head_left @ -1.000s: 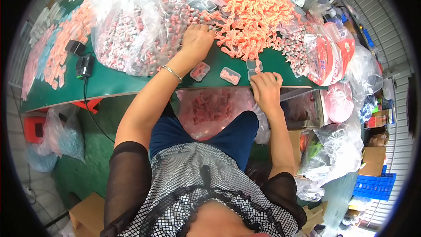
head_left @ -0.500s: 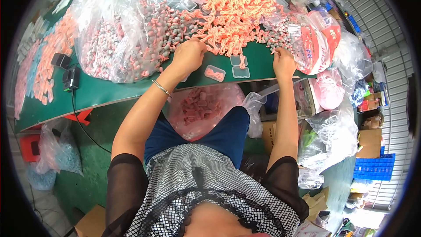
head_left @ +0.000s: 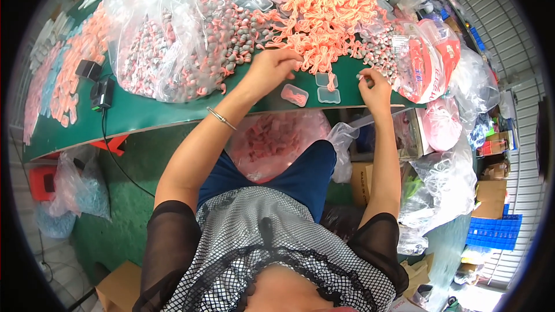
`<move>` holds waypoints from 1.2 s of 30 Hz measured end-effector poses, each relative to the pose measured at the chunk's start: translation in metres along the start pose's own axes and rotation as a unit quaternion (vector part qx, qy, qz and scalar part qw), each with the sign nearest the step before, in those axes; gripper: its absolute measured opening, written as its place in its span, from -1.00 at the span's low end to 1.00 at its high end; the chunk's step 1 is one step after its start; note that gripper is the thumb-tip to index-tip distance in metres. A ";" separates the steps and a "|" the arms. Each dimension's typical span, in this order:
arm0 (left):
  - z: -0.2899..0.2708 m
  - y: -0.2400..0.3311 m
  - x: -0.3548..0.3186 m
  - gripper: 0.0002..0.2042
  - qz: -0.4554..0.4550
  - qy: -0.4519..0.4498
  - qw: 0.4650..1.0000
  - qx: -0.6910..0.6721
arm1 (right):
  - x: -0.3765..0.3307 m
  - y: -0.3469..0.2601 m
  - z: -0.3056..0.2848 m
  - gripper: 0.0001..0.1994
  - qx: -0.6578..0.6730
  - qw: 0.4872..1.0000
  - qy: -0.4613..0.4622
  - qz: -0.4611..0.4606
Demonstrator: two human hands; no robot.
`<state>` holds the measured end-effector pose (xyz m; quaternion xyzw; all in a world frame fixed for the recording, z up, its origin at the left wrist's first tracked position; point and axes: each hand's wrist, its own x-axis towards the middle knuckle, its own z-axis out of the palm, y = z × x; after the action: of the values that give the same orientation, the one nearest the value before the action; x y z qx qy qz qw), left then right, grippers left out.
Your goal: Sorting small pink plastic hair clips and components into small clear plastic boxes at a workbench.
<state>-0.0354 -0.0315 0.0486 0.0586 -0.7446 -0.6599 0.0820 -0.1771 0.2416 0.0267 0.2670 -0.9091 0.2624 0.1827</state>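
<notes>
My left hand (head_left: 270,74) is over the green table, at the lower left edge of a heap of looped orange cords (head_left: 324,11). Its fingers are curled together, and what they pinch is hidden. Farther right, my right hand (head_left: 377,91) is closed in a pinch with a small pale tip at its fingers, too small to name. Between the hands lies an open clear plastic case (head_left: 329,96), an orange cord (head_left: 331,84) hanging over its lid half. Left of it sits a closed clear case (head_left: 295,96) with pinkish cord inside. Small pink-and-grey plugs (head_left: 376,46) lie above my right hand.
A big clear bag (head_left: 153,52) of pink-and-grey plugs stands left, beside black adapters (head_left: 101,93) with a cable. A red-and-white bag (head_left: 430,60) lies right. Below the table edge, a pink bag (head_left: 272,138) of filled cases sits before my knees.
My left hand has moved right along the cord heap, toward the cases. My right hand has come slightly nearer the open case, and the whole view has shifted a little.
</notes>
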 end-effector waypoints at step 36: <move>0.080 -0.025 -0.012 -0.67 0.234 0.070 0.853 0.461 | 0.017 -0.043 0.020 -0.71 0.201 0.954 -0.175 -0.140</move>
<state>-0.0404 0.0456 0.0138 -0.0403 -0.9473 -0.1969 0.2493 -0.1694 0.1919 0.0350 0.4644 -0.8087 0.3609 -0.0019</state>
